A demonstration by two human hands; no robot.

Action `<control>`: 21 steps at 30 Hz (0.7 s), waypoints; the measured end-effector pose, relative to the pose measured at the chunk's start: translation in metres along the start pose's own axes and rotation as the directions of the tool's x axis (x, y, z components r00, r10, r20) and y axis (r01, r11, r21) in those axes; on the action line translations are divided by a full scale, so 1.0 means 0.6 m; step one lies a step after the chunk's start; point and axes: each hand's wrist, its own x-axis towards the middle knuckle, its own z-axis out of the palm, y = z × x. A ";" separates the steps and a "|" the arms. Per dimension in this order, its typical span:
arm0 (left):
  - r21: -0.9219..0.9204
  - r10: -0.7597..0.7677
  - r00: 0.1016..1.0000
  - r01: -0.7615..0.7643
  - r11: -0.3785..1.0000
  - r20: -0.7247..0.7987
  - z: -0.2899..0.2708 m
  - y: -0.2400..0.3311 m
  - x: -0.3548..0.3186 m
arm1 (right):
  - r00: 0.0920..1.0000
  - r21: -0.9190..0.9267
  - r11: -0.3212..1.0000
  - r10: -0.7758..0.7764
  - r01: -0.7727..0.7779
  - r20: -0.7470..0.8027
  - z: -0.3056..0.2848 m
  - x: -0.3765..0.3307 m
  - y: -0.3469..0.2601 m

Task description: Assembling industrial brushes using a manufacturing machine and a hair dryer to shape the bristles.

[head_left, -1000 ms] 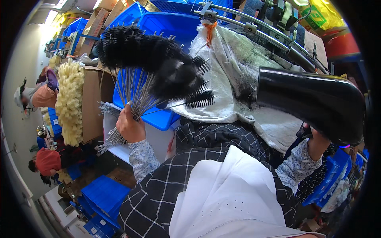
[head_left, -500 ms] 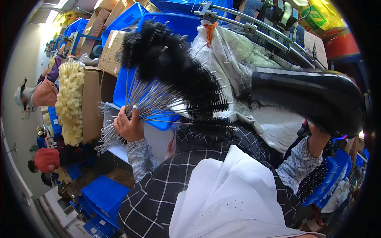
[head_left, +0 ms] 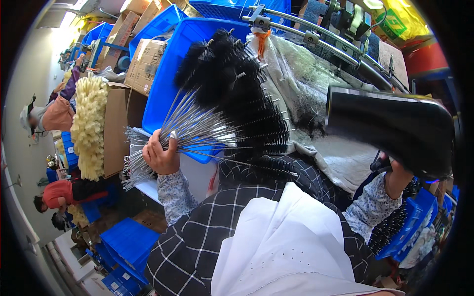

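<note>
My left hand (head_left: 163,154) is closed around the twisted wire stems of a thick bunch of black-bristled tube brushes (head_left: 232,93). The bristle heads fan out up and to the right, over a blue bin and a pale cloth. Behind the hand, the looped wire ends stick out to the left. On the right, my right hand (head_left: 396,176) is closed under a large black hair dryer (head_left: 390,130). Its open nozzle points left at the bristles, with a gap between. The dryer's body hides most of its handle and some of my fingers.
The blue bin (head_left: 157,106) stands beyond the brushes, beside a carton (head_left: 144,66). Pale yellow brushes (head_left: 90,128) are piled at the left. Metal rails (head_left: 326,42) cross the far right above the dusty cloth (head_left: 306,64). Two people work at the far left.
The bristle heads have swung a little to the right, and their fan is narrower. The hair dryer has moved slightly right and down. Both hands keep their grips.
</note>
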 end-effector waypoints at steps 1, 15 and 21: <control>0.014 0.002 1.000 -0.002 1.000 0.007 -0.002 -0.001 -0.002 | 1.000 0.000 1.000 0.004 -0.004 0.027 -0.006 0.001 0.002; -0.628 -0.163 0.609 0.727 -0.276 0.777 0.053 0.063 -0.010 | 0.990 -0.025 0.991 0.134 -0.133 0.035 -0.016 0.005 0.010; -0.520 -0.015 0.575 0.728 -0.448 0.818 0.054 0.041 -0.035 | 0.979 0.098 0.982 0.149 -0.163 0.137 -0.014 0.008 0.015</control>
